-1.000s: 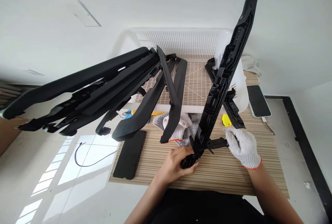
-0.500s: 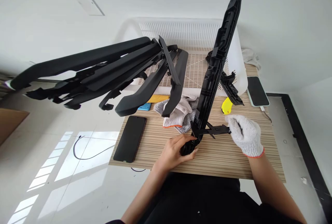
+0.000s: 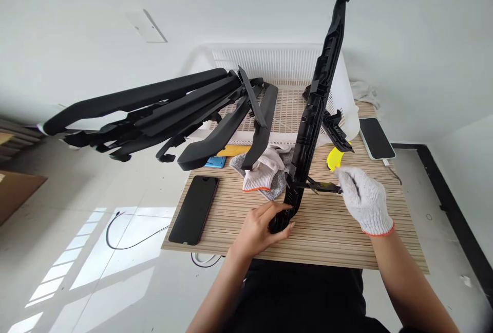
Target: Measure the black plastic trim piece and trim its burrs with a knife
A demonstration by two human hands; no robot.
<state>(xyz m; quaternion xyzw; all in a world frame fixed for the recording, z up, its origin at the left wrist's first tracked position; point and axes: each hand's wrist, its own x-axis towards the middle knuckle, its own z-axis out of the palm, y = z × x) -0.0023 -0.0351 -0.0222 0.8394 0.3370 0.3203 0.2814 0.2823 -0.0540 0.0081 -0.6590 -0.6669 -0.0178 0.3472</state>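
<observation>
My bare left hand (image 3: 262, 227) is closed around the lower end of a long black plastic trim piece (image 3: 314, 102), which tilts up and away over the table, its ribbed inner side showing. In a white knit glove, my right hand (image 3: 364, 199) pinches the end of a thin black plastic piece (image 3: 321, 186). That piece reaches sideways to the trim near my left fingers; whether it is joined to the trim I cannot tell. Just beyond my right hand lies a yellow object (image 3: 335, 159), partly under a short black plastic part (image 3: 337, 130).
A white slatted basket (image 3: 265, 55) stands at the back, with several long black trim pieces (image 3: 165, 107) sticking out leftward. Crumpled gloves (image 3: 265, 171) and a blue item (image 3: 215, 162) lie before it. One phone (image 3: 193, 209) rests at left, another phone (image 3: 376, 137) at right on a cable.
The view has shifted slightly, so the trim's top end now shows fully. The thin piece in my right hand has turned and appears narrower. Both hands keep their hold.
</observation>
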